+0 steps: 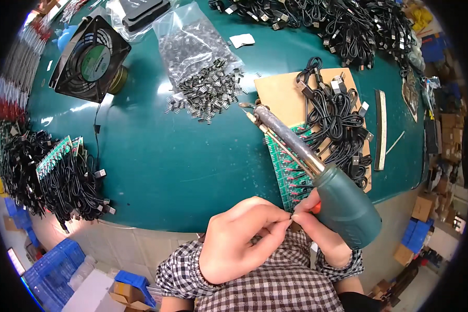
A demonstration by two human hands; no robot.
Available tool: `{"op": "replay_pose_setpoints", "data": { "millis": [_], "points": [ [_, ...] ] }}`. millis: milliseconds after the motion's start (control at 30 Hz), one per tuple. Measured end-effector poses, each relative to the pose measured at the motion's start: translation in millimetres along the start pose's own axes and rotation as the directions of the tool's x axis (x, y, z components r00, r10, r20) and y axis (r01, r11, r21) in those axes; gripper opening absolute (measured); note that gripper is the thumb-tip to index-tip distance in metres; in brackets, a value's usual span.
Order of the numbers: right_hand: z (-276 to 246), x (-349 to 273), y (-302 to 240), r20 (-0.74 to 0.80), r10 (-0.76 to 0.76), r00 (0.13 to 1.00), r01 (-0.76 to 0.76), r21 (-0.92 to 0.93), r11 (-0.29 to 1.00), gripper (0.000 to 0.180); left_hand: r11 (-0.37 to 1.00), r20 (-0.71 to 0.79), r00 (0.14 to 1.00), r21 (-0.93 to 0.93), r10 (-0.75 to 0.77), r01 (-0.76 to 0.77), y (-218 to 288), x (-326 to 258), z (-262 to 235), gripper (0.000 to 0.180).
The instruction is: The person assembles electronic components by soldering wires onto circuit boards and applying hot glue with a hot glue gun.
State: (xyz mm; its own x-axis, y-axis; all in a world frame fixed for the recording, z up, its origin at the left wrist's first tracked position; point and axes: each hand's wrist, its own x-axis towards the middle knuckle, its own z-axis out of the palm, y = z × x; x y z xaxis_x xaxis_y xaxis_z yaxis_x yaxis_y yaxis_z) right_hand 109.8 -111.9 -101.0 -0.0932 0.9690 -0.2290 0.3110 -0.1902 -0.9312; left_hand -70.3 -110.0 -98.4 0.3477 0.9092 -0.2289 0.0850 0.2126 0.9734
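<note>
A soldering gun (348,205) with a thick green handle, a metal barrel and a thin feed tube slants up and to the left. Its handle is in my right hand (325,234), with a red trigger beside the fingers, most of which the handle hides. My left hand (247,234) is closed in a pinch, its fingertips meeting the right thumb at the table's near edge. Whatever lies between those fingertips is too small to make out. Just beyond them lies a green circuit board panel (283,169) with cables attached, partly on a tan board (275,88).
Coiled black USB cables (338,119) lie on the tan board. Loose small metal connectors (208,93) spill from a clear bag (187,41). A black fan (91,60) stands far left, above cabled boards (70,177) at the left edge. More cables (343,26) pile up at the back right.
</note>
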Motion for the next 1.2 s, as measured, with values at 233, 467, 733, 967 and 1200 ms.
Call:
{"op": "replay_pose_setpoints", "data": {
  "millis": [233, 467, 733, 967, 1200],
  "points": [
    [1, -17, -7, -0.183, 0.131, 0.974, -0.063, 0.335, 0.94, 0.036, 0.895, -0.288, 0.932, -0.44, -0.22, 0.075, -37, 26, 5, 0.01],
    [-9, -37, 12, -0.196, 0.119, 0.973, -0.027, 0.417, 0.908, 0.036, 0.875, -0.263, 0.932, -0.474, -0.248, 0.099, -51, 51, 0, 0.012],
    [-9, -38, 23, -0.176, 0.134, 0.975, -0.06, 0.369, 0.928, 0.037, 0.899, -0.256, 0.931, -0.416, -0.262, 0.139, -50, 57, -3, 0.013],
    [-12, -54, 29, -0.147, 0.21, 0.967, -0.146, 0.359, 0.922, 0.055, 0.888, -0.2, 0.936, -0.422, -0.288, 0.183, -52, 59, -7, 0.013],
    [-12, -58, 32, -0.132, 0.207, 0.969, -0.156, 0.322, 0.934, 0.061, 0.853, -0.164, 0.946, -0.494, -0.28, 0.167, -54, 59, -9, 0.014]
  ]
}}
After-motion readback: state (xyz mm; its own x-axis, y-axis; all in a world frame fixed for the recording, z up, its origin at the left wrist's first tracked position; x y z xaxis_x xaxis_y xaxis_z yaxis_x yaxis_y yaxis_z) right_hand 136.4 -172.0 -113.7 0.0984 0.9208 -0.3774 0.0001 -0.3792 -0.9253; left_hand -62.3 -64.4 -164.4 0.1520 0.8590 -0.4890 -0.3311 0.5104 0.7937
